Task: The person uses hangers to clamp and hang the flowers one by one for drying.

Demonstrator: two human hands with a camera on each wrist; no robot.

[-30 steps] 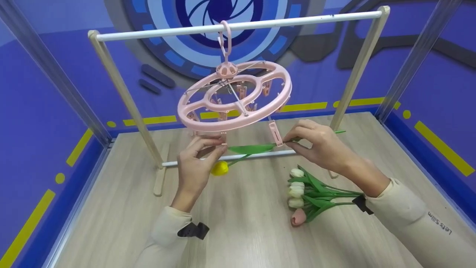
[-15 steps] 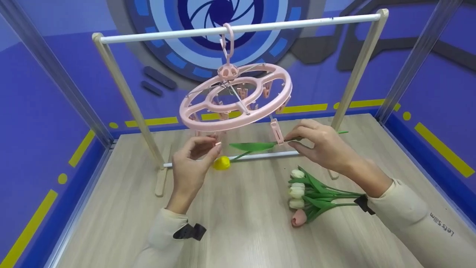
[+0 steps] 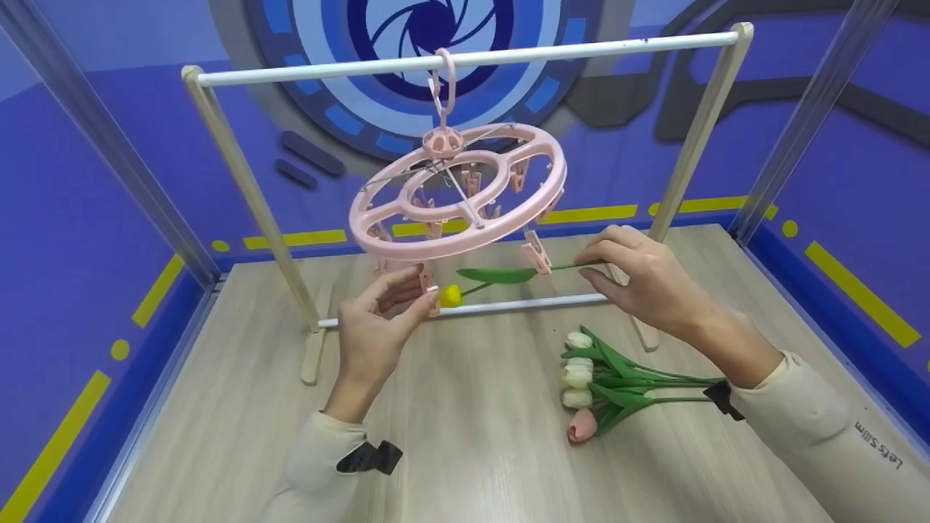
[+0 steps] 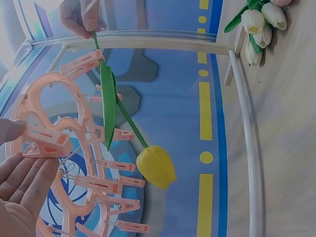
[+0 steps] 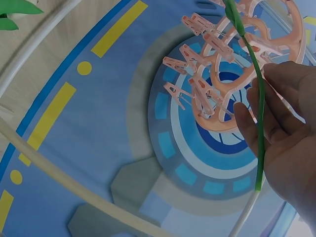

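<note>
pink plastic clip [image 4: 47, 141] pinched by left hand [image 3: 372, 316]; right hand [image 3: 645, 280] spread at slender stem [image 5: 260, 116] of yellow tulip [image 4: 156, 166].

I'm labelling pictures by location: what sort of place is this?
Probably a small staged booth, perhaps for filming or demonstrations: printed blue walls stand on three sides of a wood-grain tabletop, where a white-barred rack holds up a pink clip hanger.

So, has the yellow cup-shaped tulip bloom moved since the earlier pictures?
Yes: the bloom shifted up and slightly right in the head view, against the white lower bar.
</note>
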